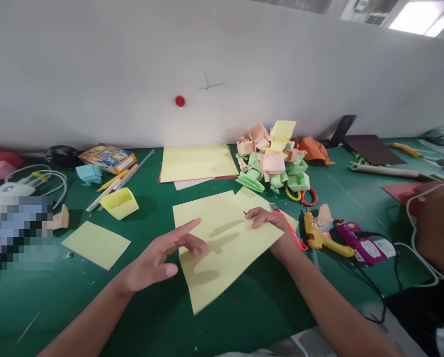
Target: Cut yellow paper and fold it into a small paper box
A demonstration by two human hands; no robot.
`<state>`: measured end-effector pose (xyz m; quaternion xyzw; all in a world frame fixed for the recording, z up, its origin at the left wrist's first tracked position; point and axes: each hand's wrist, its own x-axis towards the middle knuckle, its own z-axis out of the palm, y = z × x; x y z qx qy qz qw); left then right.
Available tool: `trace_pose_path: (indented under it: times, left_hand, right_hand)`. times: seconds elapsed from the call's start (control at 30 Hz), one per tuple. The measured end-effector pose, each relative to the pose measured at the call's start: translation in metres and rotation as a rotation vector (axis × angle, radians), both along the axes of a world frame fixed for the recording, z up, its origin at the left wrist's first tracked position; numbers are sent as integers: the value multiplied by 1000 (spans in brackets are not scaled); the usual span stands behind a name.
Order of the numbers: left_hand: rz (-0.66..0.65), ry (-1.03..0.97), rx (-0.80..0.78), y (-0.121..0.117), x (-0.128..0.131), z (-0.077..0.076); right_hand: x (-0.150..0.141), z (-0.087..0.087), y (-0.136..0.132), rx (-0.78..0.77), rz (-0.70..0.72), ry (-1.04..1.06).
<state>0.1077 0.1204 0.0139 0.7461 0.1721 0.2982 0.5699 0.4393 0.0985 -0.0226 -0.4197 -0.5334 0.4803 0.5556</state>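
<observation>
A pale yellow paper sheet [229, 263] is raised and tilted in front of me. My right hand [272, 225] grips its upper right edge, fingers curled over the top. My left hand [158, 258] hovers at the sheet's left side, fingers spread and holding nothing. Behind and partly under the raised sheet lies another yellow sheet [203, 208], and a smaller yellow piece [249, 197] shows beyond it. A red-orange cutter [298, 238] lies right beside my right wrist, partly hidden by it. A small yellow paper rectangle [95, 244] lies to the left.
Folded paper pieces [274, 161] are heaped at the back, beside scissors [309, 197]. A yellow glue gun [324, 238] and purple device [363, 243] lie right, near another person's arm [435, 228]. Stacked sheets [197, 163], pens [114, 186] and a yellow paper box [120, 203] sit farther back.
</observation>
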Motion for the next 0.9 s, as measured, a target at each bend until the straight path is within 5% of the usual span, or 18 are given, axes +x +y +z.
trace_pose_path:
  times: [0.2, 0.57, 0.7, 0.8, 0.9]
  left_hand:
    - [233, 251, 362, 11, 4, -16]
    - [14, 591, 960, -3, 26, -19]
    - [37, 665, 968, -7, 28, -16]
    - [42, 734, 959, -12, 32, -15]
    - [60, 798, 963, -20, 39, -14]
  right_hand:
    - [3, 2, -4, 95, 124, 10]
    - [36, 8, -37, 319, 342, -297]
    - [61, 5, -57, 365, 18, -785]
    - [76, 2, -64, 254, -268, -1175]
    - [80, 0, -66, 90, -384, -1376]
